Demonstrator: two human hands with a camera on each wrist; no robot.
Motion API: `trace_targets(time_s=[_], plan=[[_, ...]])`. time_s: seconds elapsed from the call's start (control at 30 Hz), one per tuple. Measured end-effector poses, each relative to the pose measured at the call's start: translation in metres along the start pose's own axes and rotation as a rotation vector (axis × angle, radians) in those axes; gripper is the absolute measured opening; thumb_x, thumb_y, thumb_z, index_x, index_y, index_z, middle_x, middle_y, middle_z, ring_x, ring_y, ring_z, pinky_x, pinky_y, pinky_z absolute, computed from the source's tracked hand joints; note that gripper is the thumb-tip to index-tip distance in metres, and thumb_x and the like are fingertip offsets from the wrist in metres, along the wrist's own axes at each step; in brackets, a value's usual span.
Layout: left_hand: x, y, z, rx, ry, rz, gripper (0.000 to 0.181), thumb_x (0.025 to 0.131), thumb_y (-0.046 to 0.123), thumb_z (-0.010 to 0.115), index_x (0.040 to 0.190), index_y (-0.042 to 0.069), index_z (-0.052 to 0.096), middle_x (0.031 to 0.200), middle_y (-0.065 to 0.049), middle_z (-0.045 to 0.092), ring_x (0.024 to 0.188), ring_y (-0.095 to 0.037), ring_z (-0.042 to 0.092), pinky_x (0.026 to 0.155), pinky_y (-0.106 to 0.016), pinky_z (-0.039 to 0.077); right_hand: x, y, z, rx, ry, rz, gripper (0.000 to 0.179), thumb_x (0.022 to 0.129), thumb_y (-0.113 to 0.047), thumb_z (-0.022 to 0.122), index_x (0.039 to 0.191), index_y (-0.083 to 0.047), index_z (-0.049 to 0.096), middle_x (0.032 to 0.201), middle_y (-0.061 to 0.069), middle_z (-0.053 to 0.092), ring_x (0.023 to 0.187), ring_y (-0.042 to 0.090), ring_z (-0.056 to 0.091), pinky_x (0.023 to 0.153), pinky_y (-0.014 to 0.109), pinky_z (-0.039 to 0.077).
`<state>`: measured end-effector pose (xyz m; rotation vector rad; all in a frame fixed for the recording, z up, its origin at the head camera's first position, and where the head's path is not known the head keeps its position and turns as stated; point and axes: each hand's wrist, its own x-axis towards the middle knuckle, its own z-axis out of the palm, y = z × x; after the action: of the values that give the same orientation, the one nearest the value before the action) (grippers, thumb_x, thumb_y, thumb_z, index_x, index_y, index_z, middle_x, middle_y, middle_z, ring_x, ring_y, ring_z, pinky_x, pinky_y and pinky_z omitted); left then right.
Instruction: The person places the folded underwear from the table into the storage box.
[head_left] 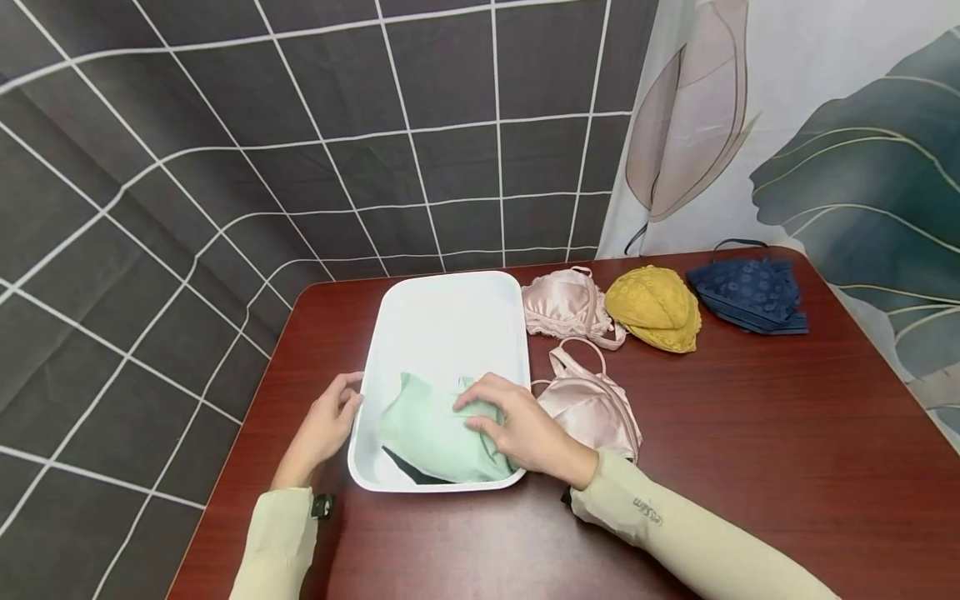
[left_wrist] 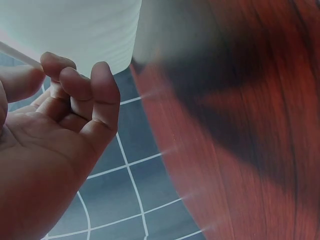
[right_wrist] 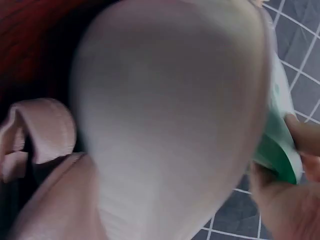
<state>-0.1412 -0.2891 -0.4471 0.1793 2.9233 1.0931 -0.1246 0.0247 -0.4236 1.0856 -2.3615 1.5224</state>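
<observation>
Our right hand (head_left: 517, 425) pinches a fold of a mint-green bra (head_left: 431, 437) lying at six o'clock inside a white tray (head_left: 450, 325), as our left hand (head_left: 326, 421) grips the rim at nine. One pink satin bra (head_left: 588, 412) rests outside at three; another pink bra (head_left: 558, 302), a yellow lace bra (head_left: 652, 308) and a navy bra (head_left: 750, 296) line up towards two.

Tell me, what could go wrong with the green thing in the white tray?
The right grip pinches the green cloth, which partly covers something dark in the white tray; pulling the cloth might drag or crumple what's underneath. The nearer pink bra lies just beside the tray, close to that arm, so a brush could push it out of place. The left grip is at the tray's rim, so a tug there might slide everything.
</observation>
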Motion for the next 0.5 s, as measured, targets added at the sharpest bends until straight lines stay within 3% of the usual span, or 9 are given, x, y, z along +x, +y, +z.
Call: trace_targets(time_s=[0.27, 0.5], plan=[[-0.0004, 0.0021, -0.0006, -0.005, -0.024, -0.042, 0.038, 0.097, 0.006, 0.049, 0.134, 0.002, 0.042, 0.092, -0.012, 0.062, 0.077, -0.024, 0.057, 0.07, -0.039, 0.047, -0.0036, 0.0044, 0.0062, -0.119, -0.123, 0.152, 0.027, 0.079, -0.004, 0.074, 0.1, -0.018, 0.066, 0.097, -0.007, 0.062, 0.1, 0.011, 0.057, 0.09, 0.032, 0.042], [-0.0007, 0.0008, -0.0002, -0.007, -0.022, -0.044, 0.038, 0.097, 0.006, 0.05, 0.134, 0.002, 0.042, 0.092, -0.012, 0.062, 0.077, -0.023, 0.056, 0.07, -0.038, 0.047, -0.0055, 0.0041, 0.006, -0.227, -0.197, 0.213, 0.031, 0.082, -0.007, 0.072, 0.112, -0.014, 0.065, 0.106, 0.002, 0.062, 0.106, 0.018, 0.056, 0.093, 0.036, 0.041]])
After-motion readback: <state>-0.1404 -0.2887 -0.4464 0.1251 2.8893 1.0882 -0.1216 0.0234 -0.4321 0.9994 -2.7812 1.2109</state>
